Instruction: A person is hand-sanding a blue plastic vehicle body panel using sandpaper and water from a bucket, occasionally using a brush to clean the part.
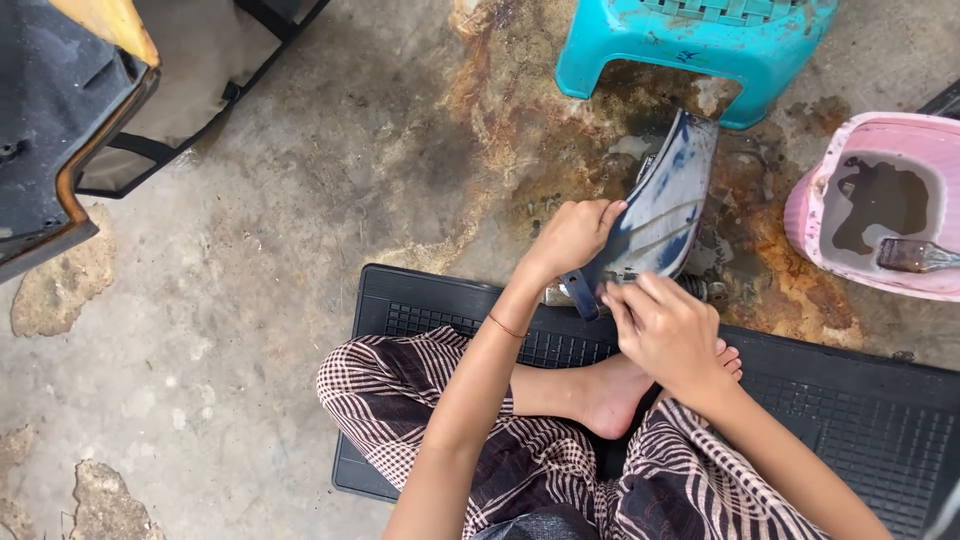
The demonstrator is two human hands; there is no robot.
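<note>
Stained, cracked concrete floor runs under everything, rust-coloured near the top. At far left sits one dark panel with a yellow edge. One black rubber mat lies below, where the person sits cross-legged. One left hand wraps its fingers around the near edge of the one curved dark-blue panel, which stands tilted on the floor between mat and stool. One right hand presses its fingertips against the panel's lower end; whether it pinches something there I cannot tell. The panel looks light, stiff and wet, so probably slippery; its rims seem the safest hold. One turquoise stool stands above, and at right one pink tub holds one brush.
</note>
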